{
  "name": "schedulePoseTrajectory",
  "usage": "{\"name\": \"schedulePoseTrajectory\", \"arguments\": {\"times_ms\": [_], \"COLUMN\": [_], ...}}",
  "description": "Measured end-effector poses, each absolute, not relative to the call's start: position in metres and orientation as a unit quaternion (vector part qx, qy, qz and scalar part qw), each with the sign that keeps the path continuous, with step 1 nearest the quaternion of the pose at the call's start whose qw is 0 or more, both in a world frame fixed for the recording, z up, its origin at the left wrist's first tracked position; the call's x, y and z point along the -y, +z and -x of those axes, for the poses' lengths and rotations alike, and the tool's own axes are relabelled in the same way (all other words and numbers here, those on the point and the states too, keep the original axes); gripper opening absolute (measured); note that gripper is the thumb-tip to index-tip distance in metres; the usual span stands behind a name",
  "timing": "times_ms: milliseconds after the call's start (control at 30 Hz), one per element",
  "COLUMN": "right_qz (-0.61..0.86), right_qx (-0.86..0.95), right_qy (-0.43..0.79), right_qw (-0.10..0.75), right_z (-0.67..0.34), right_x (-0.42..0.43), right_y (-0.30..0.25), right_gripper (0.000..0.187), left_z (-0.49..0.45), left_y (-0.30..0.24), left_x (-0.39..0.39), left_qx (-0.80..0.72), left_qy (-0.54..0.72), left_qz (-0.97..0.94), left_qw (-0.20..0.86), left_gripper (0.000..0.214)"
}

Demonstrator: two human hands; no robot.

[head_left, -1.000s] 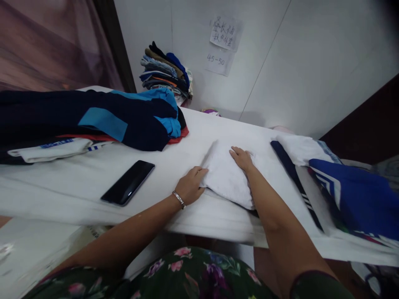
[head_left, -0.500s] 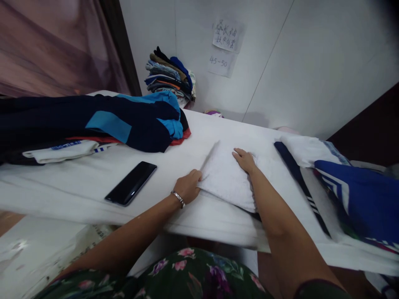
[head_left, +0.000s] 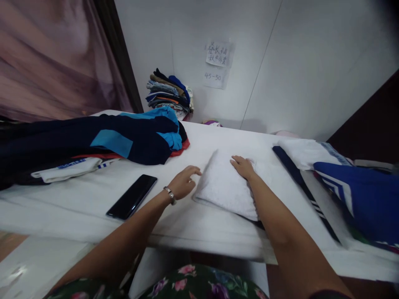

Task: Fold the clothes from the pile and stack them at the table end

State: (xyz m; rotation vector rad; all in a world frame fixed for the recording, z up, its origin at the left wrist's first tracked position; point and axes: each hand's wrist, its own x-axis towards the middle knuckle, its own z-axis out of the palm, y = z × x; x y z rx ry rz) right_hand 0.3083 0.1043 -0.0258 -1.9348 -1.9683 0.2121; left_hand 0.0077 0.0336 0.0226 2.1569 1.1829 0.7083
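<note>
While the right hand [head_left: 243, 167] lies palm down and unclenched on the far part of the folded white cloth [head_left: 226, 189], the left hand [head_left: 183, 182] is free of it, fingers loosely bent just beside the cloth's left edge. Left of that hand lies a black phone [head_left: 132, 196]; well right of the right hand lies a blue garment [head_left: 370, 199].
</note>
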Motion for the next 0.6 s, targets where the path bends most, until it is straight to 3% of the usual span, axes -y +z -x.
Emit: {"name": "schedulePoseTrajectory", "arguments": {"times_ms": [100,200,367,600], "right_qz": [0.683,0.679,0.685,0.681], "right_qx": [0.703,0.707,0.703,0.705], "right_qy": [0.071,0.07,0.062,0.073], "right_qw": [0.185,0.186,0.18,0.184], "right_z": [-0.308,-0.309,-0.309,-0.316], "right_x": [-0.104,-0.104,-0.104,-0.102], "right_y": [-0.025,-0.024,-0.026,-0.016], "right_gripper": [0.042,0.042,0.04,0.043], "left_z": [-0.044,-0.092,-0.134,-0.13], "left_y": [0.04,0.041,0.011,0.0], "left_x": [-0.048,-0.065,-0.087,-0.09], "left_qx": [-0.454,-0.418,-0.462,-0.461], "left_qy": [0.277,0.242,0.145,0.163], "left_qz": [-0.825,-0.866,-0.868,-0.868], "left_qw": [0.192,0.128,0.112,0.089], "left_gripper": [0.033,0.048,0.059,0.052]}}
